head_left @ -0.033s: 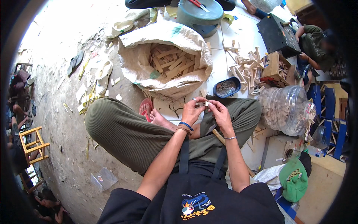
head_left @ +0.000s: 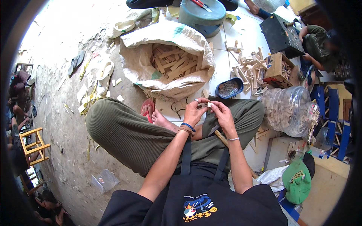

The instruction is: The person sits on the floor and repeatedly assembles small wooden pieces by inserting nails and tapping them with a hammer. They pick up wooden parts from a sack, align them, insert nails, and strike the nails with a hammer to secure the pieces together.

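My left hand (head_left: pixel 193 113) and my right hand (head_left: pixel 224 116) meet above my crossed legs. Between their fingertips is a small pale wooden piece (head_left: pixel 208 105), mostly covered by the fingers; both hands pinch it. Just beyond the hands sits a small blue oval tray (head_left: pixel 229 88) with tiny bits in it. A large white woven sack (head_left: pixel 132 41), its mouth rolled back, holds many short wooden strips (head_left: pixel 177 62). To the right of the sack lies a loose heap of similar wooden pieces (head_left: pixel 249 73). A wooden stick (head_left: pixel 221 138) rests against my lap under the right forearm.
A grey-green upturned tub (head_left: pixel 200 19) carries a red-handled cutter (head_left: pixel 201 5). On the right are a wooden box (head_left: pixel 277 69), a clear plastic jug (head_left: pixel 288 111) with wooden bits, a black box (head_left: pixel 281 35) beside another person, and a green cap (head_left: pixel 296 181). Sandals (head_left: pixel 105 78) and scraps lie left.
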The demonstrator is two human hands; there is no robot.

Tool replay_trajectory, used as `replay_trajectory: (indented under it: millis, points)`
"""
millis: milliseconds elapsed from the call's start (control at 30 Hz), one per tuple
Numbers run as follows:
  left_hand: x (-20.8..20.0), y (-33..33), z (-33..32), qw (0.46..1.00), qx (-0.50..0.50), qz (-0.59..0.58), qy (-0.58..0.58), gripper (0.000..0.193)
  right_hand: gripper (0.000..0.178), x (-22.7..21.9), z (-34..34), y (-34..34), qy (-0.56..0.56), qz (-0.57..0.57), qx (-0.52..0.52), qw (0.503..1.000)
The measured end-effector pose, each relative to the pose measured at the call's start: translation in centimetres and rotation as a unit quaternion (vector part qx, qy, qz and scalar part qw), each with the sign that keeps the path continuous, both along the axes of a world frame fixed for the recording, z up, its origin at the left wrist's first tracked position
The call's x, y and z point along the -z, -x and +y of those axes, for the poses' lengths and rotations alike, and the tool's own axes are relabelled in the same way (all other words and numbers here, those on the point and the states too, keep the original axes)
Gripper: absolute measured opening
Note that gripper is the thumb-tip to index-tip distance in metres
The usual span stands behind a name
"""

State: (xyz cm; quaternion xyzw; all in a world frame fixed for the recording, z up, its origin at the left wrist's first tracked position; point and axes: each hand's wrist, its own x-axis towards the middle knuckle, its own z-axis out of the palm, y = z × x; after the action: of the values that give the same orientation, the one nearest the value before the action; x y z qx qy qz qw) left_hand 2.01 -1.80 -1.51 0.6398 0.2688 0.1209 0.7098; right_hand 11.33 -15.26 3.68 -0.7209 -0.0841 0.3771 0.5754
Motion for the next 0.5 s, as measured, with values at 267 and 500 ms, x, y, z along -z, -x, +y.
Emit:
replay_trajectory:
  millis: [267, 500]
  points:
    - [-0.31, 0.03, 0.10, 1.000, 0.006, 0.008, -0.016, 0.021, 0.027, -0.09, -0.10, -0.33, 0.014, -0.005, -0.009, 1.000]
    - [-0.05, 0.01, 0.10, 1.000, 0.014, 0.027, 0.001, 0.025, 0.028, 0.13, -0.17, -0.34, 0.024, -0.010, -0.013, 1.000]
